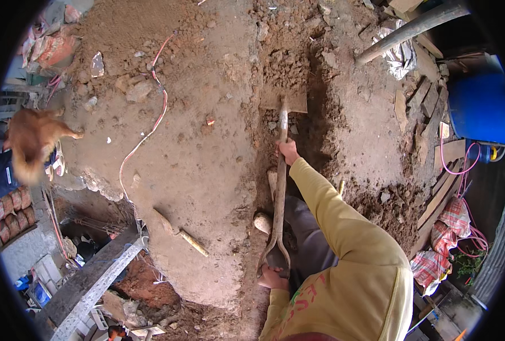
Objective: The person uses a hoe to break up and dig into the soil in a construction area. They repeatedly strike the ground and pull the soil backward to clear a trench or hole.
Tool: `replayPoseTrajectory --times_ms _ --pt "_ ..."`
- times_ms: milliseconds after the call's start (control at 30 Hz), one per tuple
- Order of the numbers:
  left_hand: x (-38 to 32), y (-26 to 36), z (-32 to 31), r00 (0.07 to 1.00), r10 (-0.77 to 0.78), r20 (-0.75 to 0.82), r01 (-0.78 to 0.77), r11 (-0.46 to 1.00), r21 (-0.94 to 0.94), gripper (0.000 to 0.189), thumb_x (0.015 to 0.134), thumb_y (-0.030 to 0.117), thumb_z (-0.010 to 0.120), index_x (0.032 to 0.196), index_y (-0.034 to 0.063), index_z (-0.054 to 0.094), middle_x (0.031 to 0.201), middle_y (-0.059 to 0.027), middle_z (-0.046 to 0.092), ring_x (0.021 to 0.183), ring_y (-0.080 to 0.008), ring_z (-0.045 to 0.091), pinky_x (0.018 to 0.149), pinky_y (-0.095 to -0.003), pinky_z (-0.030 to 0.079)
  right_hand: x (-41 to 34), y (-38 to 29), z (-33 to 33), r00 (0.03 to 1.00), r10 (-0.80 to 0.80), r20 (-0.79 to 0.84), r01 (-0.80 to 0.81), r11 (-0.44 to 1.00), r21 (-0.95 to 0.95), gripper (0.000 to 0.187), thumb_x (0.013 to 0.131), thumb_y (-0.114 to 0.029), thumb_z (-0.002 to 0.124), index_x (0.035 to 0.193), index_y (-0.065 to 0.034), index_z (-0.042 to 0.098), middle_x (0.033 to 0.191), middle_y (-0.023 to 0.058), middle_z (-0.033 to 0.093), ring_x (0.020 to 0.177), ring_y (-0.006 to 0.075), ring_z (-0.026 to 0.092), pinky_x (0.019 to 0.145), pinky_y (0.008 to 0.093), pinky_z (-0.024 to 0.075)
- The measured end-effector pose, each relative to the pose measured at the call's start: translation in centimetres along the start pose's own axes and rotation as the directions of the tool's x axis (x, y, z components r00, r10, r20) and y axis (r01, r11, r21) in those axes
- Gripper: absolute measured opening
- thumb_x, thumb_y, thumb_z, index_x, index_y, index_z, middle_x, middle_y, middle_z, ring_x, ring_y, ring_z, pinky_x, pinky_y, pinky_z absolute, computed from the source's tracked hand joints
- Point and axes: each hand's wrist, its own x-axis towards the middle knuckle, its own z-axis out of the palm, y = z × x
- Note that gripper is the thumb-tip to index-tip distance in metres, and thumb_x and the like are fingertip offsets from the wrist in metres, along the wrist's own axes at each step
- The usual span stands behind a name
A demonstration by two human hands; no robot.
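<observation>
A square-bladed shovel (279,187) lies lengthwise before me, its blade resting in a shallow trench and pointing away. Loose brown soil (285,68) covers most of the blade. My right hand (288,151) grips the wooden shaft just below the metal socket. At the near end, my left hand (274,277) is closed around the D-shaped handle. The toes of my muddy shoes (262,223) show left of the shaft. A mud-coated trowel (182,232) lies on the dirt ground to the left, apart from both hands.
A red-and-white cable (163,104) snakes across the ground at left. Beyond the broken edge, a concrete beam (95,273) spans a lower pit. A brown dog (37,136) stands far left. To the right are a wooden pole (410,32), a blue barrel (482,108) and filled sacks (433,268).
</observation>
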Motion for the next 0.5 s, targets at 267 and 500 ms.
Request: replayPoseTrajectory --times_ms 267,500 --pt "-4.7 4.5 0.4 0.992 -0.066 0.110 0.077 0.992 -0.095 0.025 0.091 0.019 0.057 0.070 0.0088 0.047 0.057 -0.0008 0.041 0.046 -0.0147 0.041 0.046 -0.0363 0.040 -6.7 -1.0 -0.4 0.989 0.003 0.147 -0.044 0.961 0.275 0.021 0.093 -0.018 0.060 0.107 -0.0059 0.049 0.068 0.0050 0.053 0.049 0.0162 0.052 0.042 0.0341 0.0467" --pt "-0.6 4.2 2.4 1.000 0.004 -0.024 -0.005 0.999 -0.050 0.024 0.089 0.012 0.055 0.068 0.0097 0.045 0.051 -0.0005 0.037 0.042 -0.0129 0.039 0.040 -0.0339 0.040 -2.3 -1.2 2.0 0.998 0.015 0.055 -0.018 0.998 0.062 0.020 0.092 -0.016 0.059 0.101 -0.0040 0.046 0.065 0.0058 0.051 0.042 0.0183 0.050 0.037 0.0368 0.0465"
